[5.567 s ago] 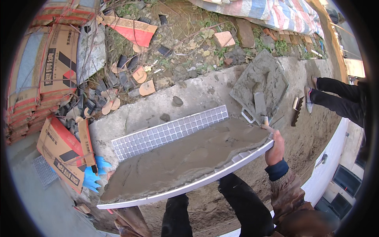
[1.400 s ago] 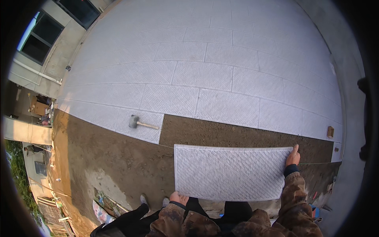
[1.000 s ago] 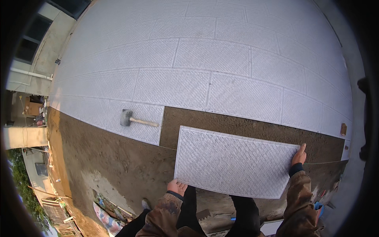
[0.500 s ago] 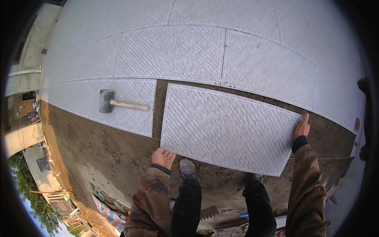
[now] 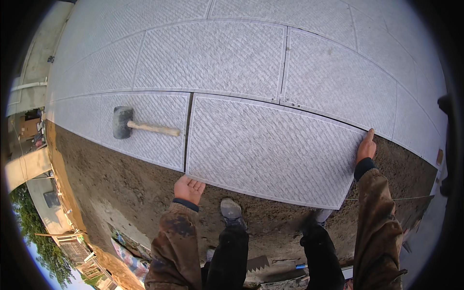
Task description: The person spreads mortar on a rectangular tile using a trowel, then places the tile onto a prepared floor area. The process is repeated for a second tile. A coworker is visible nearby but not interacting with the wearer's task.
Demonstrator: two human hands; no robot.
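Observation:
A large grey paving slab (image 5: 270, 150) with a ribbed face and a smooth border lies between my two hands. My left hand (image 5: 189, 188) grips its near left corner from below, palm up, the fingertips partly under the edge. At the far right corner my right hand (image 5: 366, 147) holds the short side, thumb along the edge and the other fingers hidden. Narrow dark gaps separate this slab from the row beyond and the slab on its left. On that left slab (image 5: 159, 108) rests a rubber mallet (image 5: 123, 122) with a black head and wooden handle, untouched.
Brown mortar or soil (image 5: 121, 166) spreads before the slabs, with my shoes (image 5: 232, 210) on it. A thin string (image 5: 386, 199) runs low at the right. Between my legs lies a toothed saw blade (image 5: 257, 263). Laid slabs (image 5: 208, 58) cover the far side.
Both hands have shifted the slab left and away from me, narrowing the gaps to the neighbouring slabs. The mallet stays on its slab.

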